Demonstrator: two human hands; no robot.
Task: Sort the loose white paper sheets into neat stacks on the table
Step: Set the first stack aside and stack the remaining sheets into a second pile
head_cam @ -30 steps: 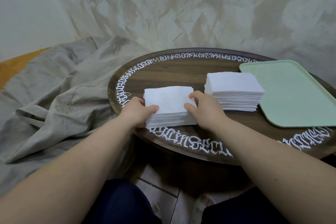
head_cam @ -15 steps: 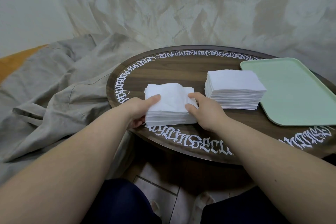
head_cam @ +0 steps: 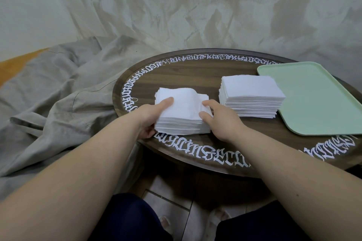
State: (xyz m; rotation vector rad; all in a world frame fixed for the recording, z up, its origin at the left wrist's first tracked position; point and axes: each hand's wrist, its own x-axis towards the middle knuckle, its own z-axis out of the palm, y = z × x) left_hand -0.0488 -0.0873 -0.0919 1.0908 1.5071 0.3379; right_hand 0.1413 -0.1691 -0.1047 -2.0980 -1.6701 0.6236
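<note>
Nearest: dark trouser knees and pale floor tiles under the near rim. Both bare forearms reach onto the round dark wood surface with white lettering round its rim (head_cam: 195, 76).

Left hand (head_cam: 150, 117) grips the near-left corner of the nearer stack of white paper sheets (head_cam: 182, 111): thumb lies on top, fingers curl round the side and under. Right hand (head_cam: 219, 119) grips the stack's right edge, thumb on the near-right corner, forefinger on the top sheet. Top sheet is bowed up between the two hands; stack edges look a bit uneven.

Step in hand, judged: squaring up or peeling off top sheets of this nearer stack. Cannot tell which.

Just right and further back: second, taller stack of white paper sheets (head_cam: 252, 94), edges neater, apart from the first, untouched. Touching or just beside its right side: pale green plastic tray (head_cam: 317, 100), bare.

Left of the surface: crumpled grey cloth (head_cam: 58, 88). Far: mottled beige wall.

Next move likely needs flattening the bowed sheet and aligning the edges, or carrying sheets across to the taller stack without fanning them.
</note>
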